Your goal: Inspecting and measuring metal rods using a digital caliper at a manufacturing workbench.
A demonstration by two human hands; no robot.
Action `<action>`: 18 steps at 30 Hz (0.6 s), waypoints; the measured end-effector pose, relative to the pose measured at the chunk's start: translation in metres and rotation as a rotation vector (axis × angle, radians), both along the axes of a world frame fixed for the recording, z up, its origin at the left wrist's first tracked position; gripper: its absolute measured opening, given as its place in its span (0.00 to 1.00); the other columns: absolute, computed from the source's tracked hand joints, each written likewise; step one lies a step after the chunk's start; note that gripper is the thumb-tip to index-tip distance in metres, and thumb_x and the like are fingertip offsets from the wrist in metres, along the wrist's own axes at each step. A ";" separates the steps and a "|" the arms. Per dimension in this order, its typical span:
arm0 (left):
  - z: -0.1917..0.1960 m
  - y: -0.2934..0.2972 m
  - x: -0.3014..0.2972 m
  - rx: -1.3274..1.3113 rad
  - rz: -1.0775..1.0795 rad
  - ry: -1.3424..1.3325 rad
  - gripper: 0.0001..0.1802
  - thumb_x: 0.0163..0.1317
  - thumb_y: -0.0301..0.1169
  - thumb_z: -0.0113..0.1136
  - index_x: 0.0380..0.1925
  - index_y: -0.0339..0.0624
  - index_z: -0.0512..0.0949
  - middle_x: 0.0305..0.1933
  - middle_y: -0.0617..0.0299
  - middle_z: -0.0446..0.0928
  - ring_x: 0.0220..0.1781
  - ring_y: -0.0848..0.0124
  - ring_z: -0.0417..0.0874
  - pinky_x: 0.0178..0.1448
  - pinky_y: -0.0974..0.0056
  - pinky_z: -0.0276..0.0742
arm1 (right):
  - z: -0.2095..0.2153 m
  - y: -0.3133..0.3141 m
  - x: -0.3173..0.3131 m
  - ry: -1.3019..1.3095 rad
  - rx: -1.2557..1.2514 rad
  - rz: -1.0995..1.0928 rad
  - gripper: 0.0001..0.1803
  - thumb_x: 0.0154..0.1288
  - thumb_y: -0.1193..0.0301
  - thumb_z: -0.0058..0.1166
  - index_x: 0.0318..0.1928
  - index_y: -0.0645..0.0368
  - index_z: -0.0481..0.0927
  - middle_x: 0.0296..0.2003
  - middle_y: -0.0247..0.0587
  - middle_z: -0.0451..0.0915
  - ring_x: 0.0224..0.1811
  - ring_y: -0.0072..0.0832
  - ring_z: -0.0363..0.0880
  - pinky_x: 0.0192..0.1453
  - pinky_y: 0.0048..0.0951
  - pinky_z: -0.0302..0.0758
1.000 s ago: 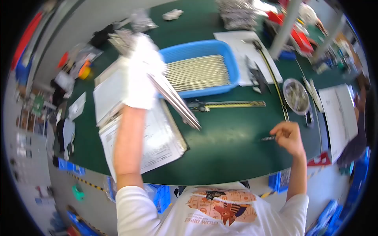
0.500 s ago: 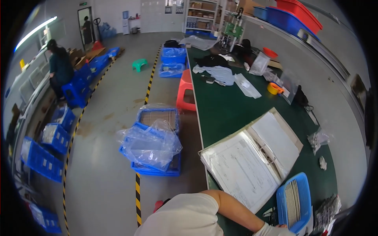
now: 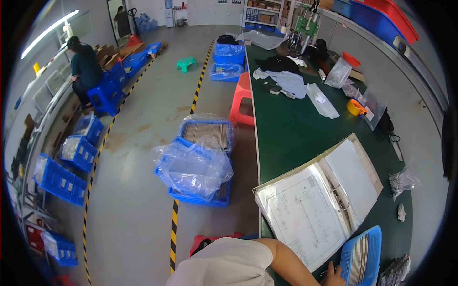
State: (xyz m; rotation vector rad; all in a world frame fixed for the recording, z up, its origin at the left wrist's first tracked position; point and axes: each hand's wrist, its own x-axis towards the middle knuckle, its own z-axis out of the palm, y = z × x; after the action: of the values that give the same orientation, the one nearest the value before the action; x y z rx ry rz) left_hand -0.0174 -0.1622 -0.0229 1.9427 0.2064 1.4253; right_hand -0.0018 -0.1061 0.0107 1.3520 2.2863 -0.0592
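Hand (image 3: 333,276) — fingers loosely curled — just beside blue basket (image 3: 348,257), hold unclear

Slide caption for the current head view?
Bare hand beside a blue basket of slender rods, an open binder on the green worktable, blue crates at left.

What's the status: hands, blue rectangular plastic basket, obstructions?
One bare hand, side and grip unclear, beside basket. Slim pale rods inside. Open white-paged ring binder alongside, not covering it.

Bright tube lt (image 3: 49,34), dk bent edges
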 end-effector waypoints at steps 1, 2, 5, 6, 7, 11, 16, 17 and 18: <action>0.003 -0.003 -0.001 0.054 0.084 0.013 0.23 0.62 0.41 0.61 0.48 0.34 0.74 0.43 0.46 0.80 0.47 0.58 0.82 0.49 0.57 0.75 | -0.005 0.002 0.009 0.042 0.059 0.109 0.36 0.54 0.70 0.54 0.67 0.50 0.64 0.60 0.53 0.67 0.51 0.49 0.76 0.47 0.46 0.75; 0.005 -0.004 -0.001 0.108 0.168 0.027 0.22 0.62 0.40 0.61 0.48 0.34 0.74 0.43 0.46 0.80 0.46 0.58 0.82 0.49 0.57 0.75 | -0.008 0.006 0.015 0.039 0.053 0.110 0.36 0.54 0.70 0.54 0.67 0.50 0.64 0.60 0.53 0.67 0.51 0.49 0.76 0.47 0.46 0.75; 0.011 -0.009 0.000 0.284 0.409 0.075 0.21 0.62 0.39 0.61 0.46 0.33 0.75 0.41 0.47 0.80 0.46 0.58 0.82 0.48 0.58 0.75 | -0.016 0.023 0.036 -0.002 0.075 0.159 0.31 0.54 0.70 0.54 0.62 0.57 0.68 0.59 0.51 0.69 0.45 0.47 0.79 0.43 0.45 0.77; 0.013 -0.011 0.000 0.346 0.487 0.088 0.20 0.62 0.39 0.61 0.45 0.33 0.75 0.41 0.47 0.80 0.45 0.58 0.82 0.48 0.58 0.75 | -0.018 0.033 0.045 -0.002 0.048 0.301 0.29 0.55 0.70 0.53 0.60 0.59 0.69 0.58 0.49 0.71 0.44 0.46 0.80 0.42 0.44 0.77; 0.012 -0.012 0.000 0.400 0.574 0.110 0.20 0.62 0.39 0.61 0.45 0.32 0.75 0.41 0.47 0.80 0.45 0.58 0.82 0.48 0.58 0.75 | -0.018 0.036 0.041 0.004 0.013 0.454 0.27 0.55 0.71 0.53 0.58 0.61 0.71 0.58 0.48 0.72 0.43 0.45 0.81 0.42 0.44 0.78; 0.008 -0.016 -0.002 0.628 0.925 0.194 0.18 0.61 0.38 0.60 0.42 0.31 0.76 0.39 0.47 0.80 0.44 0.59 0.82 0.48 0.58 0.75 | 0.004 0.038 0.016 -0.176 -0.119 0.502 0.24 0.55 0.70 0.52 0.54 0.62 0.73 0.56 0.49 0.74 0.41 0.44 0.81 0.42 0.43 0.78; 0.017 0.002 -0.017 -0.179 -0.287 0.021 0.23 0.63 0.40 0.59 0.50 0.34 0.75 0.45 0.46 0.80 0.48 0.59 0.81 0.52 0.57 0.73 | 0.002 0.011 0.012 0.027 0.037 0.413 0.18 0.55 0.70 0.56 0.47 0.61 0.76 0.49 0.50 0.77 0.38 0.43 0.80 0.45 0.42 0.76; 0.028 0.005 -0.028 -0.223 -0.333 -0.024 0.22 0.64 0.39 0.58 0.53 0.37 0.74 0.45 0.48 0.80 0.47 0.61 0.81 0.52 0.58 0.73 | -0.004 0.009 0.020 0.027 0.032 0.359 0.18 0.55 0.70 0.56 0.47 0.61 0.76 0.49 0.50 0.77 0.38 0.43 0.80 0.45 0.42 0.76; 0.045 0.007 -0.047 -0.229 -0.371 -0.016 0.22 0.64 0.39 0.58 0.53 0.37 0.74 0.45 0.48 0.80 0.47 0.61 0.81 0.52 0.58 0.73 | -0.008 0.004 0.027 0.219 0.212 0.447 0.15 0.49 0.69 0.60 0.39 0.58 0.77 0.38 0.43 0.76 0.28 0.38 0.77 0.33 0.39 0.74</action>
State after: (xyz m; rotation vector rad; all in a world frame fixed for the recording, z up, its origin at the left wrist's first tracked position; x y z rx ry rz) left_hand -0.0640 -0.1552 0.0224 1.6774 -0.0013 1.1203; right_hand 0.0254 -0.1018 0.0028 0.9330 2.7952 0.1967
